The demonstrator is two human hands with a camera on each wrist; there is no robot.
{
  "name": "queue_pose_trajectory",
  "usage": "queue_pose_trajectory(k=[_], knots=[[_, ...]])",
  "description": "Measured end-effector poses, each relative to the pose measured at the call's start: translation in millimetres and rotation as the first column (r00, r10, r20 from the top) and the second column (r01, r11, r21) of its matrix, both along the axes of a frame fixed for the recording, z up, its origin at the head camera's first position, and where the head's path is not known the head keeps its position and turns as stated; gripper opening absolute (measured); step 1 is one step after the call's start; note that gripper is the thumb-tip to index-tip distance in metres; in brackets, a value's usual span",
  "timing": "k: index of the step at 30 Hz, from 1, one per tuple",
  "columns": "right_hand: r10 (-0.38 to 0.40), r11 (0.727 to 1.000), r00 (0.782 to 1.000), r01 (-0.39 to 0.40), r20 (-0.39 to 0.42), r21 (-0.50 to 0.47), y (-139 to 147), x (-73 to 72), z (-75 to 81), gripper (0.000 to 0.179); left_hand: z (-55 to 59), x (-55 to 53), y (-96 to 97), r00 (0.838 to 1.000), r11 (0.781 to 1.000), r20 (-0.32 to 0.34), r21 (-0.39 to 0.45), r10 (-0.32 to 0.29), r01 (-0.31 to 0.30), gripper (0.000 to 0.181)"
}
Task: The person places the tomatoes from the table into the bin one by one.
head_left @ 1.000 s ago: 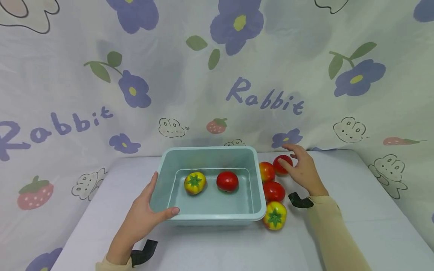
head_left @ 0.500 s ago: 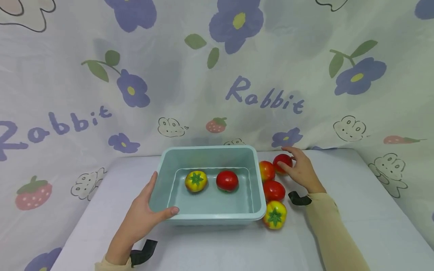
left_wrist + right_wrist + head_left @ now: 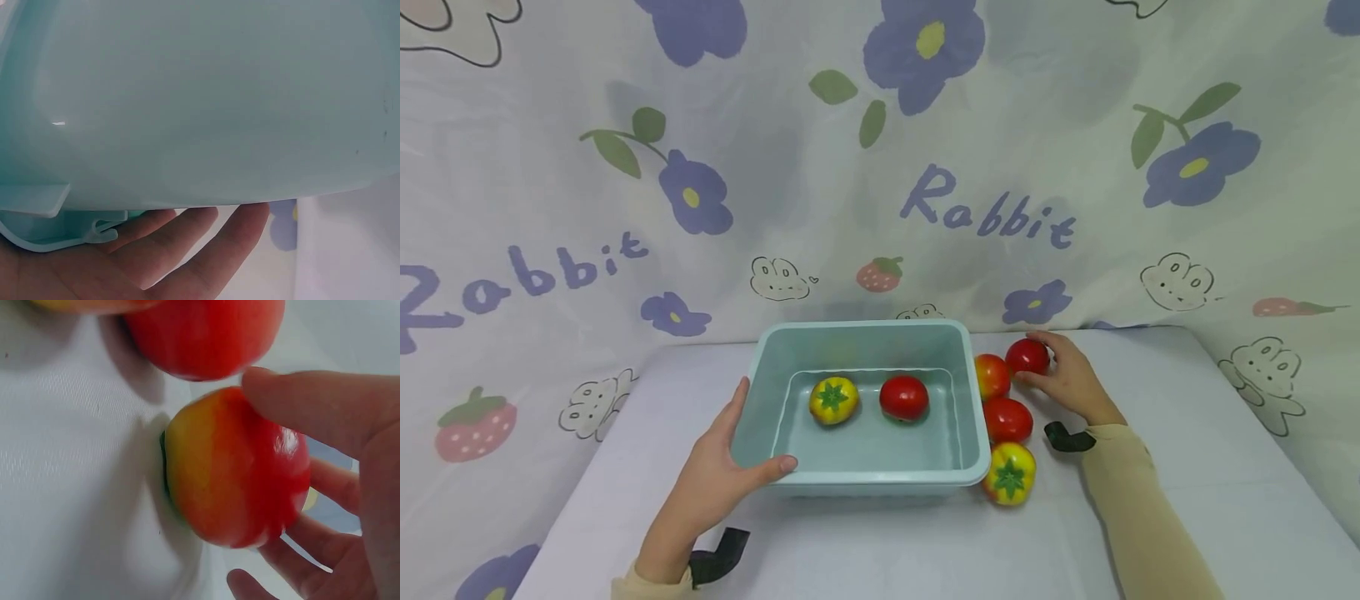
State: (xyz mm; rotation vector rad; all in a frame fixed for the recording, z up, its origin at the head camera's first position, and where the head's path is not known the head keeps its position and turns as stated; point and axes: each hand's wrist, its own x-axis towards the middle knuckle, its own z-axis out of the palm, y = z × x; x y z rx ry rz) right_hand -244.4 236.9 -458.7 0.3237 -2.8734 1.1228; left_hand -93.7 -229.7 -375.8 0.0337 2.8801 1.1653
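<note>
My left hand (image 3: 717,461) holds the light blue plastic bin (image 3: 880,478) at its left side, thumb over the front rim. In the left wrist view its fingers (image 3: 206,253) lie against the bin's outer wall. Inside the bin sit a yellow tomato (image 3: 833,401) with a green star-shaped top and a red tomato (image 3: 904,398). At the bin's back right, my right hand (image 3: 1070,379) has its thumb and fingers round a red tomato (image 3: 1027,357). The right wrist view shows this tomato (image 3: 234,469) as red and yellow, green base toward the cloth, thumb on one side and fingers behind.
Beside the bin's right wall are a red-orange tomato (image 3: 993,377), another red one (image 3: 1008,420) and a yellow one (image 3: 1010,474) nearest me. A white cloth covers the table (image 3: 1180,467). A printed curtain (image 3: 820,192) hangs behind.
My right hand has lowered slightly and its thumb and fingers have closed in round the back red tomato. The left hand stays on the bin.
</note>
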Motion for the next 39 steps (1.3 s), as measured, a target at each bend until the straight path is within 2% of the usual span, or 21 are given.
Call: queue_pose_trajectory(k=[8, 16, 21, 30, 39], knots=[[0.001, 1.0, 0.995, 0.0, 0.099, -0.013, 1.7, -2.2, -0.8, 0.082, 2.6, 1.3, 0.6, 1.0, 1.0, 0.0, -0.005, 0.003, -0.003, 0.111], [0.016, 1.0, 0.995, -0.013, 0.103, -0.027, 2.6, -2.1, -1.8, 0.085, 3.1, 2.1, 1.4, 1.0, 1.0, 0.014, 0.011, 0.008, -0.008, 0.111], [0.004, 0.999, 0.994, 0.0, 0.111, -0.035, 4.0, -2.1, -2.3, 0.085, 0.6, 2.3, 1.5, 1.0, 1.0, 0.0, 0.013, 0.01, -0.01, 0.111], [-0.011, 1.0, 0.998, 0.012, 0.061, -0.024, 4.0, -1.2, 0.0, 0.084, 0.5, 2.2, 0.9, 1.0, 1.0, -0.006, 0.004, 0.003, -0.003, 0.111], [-0.007, 1.0, 0.997, 0.005, -0.071, -0.026, 1.4, 4.6, 12.2, 0.082, 0.4, 2.6, 1.2, 1.0, 1.0, -0.007, 0.016, 0.007, -0.007, 0.11]])
